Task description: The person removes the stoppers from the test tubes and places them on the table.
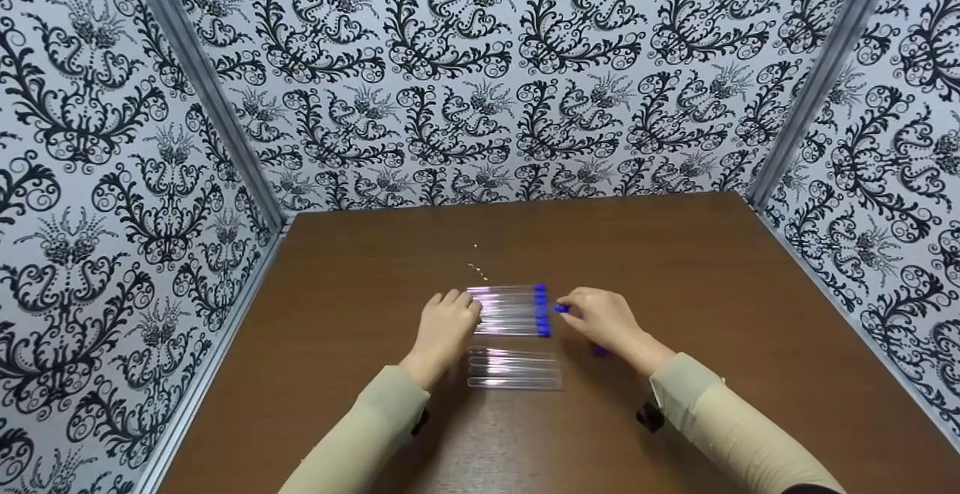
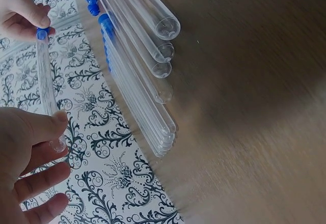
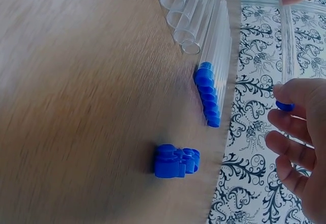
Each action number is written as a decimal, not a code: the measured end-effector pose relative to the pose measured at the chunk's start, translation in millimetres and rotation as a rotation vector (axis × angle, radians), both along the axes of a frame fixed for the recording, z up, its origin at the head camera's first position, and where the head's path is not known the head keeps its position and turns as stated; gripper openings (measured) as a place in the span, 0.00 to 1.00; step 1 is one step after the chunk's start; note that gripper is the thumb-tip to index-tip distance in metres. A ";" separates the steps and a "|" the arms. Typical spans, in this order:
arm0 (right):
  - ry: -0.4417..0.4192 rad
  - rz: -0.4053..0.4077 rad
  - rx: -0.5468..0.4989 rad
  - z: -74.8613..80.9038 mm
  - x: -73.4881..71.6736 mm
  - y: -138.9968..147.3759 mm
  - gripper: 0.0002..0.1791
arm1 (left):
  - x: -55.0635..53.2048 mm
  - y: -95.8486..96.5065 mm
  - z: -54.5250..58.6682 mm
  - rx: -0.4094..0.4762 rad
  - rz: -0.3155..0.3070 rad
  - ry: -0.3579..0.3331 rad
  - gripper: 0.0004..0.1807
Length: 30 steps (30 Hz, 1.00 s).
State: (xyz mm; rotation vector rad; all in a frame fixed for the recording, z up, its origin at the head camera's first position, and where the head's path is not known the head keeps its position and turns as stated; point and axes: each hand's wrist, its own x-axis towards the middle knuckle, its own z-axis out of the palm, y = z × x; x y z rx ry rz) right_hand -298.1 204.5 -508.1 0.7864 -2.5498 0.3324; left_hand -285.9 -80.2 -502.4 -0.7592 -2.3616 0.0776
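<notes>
Both hands hold one clear test tube level above the table, one at each end. My left hand pinches its rounded end between thumb and forefinger, the other fingers spread loosely. At the opposite end my right hand pinches the blue cap, which sits on the tube's mouth. Beneath, a row of tubes with blue caps lies side by side, caps to the right. Nearer to me lie several uncapped tubes, open ends to the right.
A small cluster of loose blue caps stands on the brown table, partly hidden under my right forearm in the head view. Patterned wall panels enclose the table at the back and sides.
</notes>
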 end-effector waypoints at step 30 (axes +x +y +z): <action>-0.118 -0.098 -0.041 1.7 -6.7 16.6 0.19 | -3.3 -6.5 -12.5 0.115 -0.055 0.054 0.13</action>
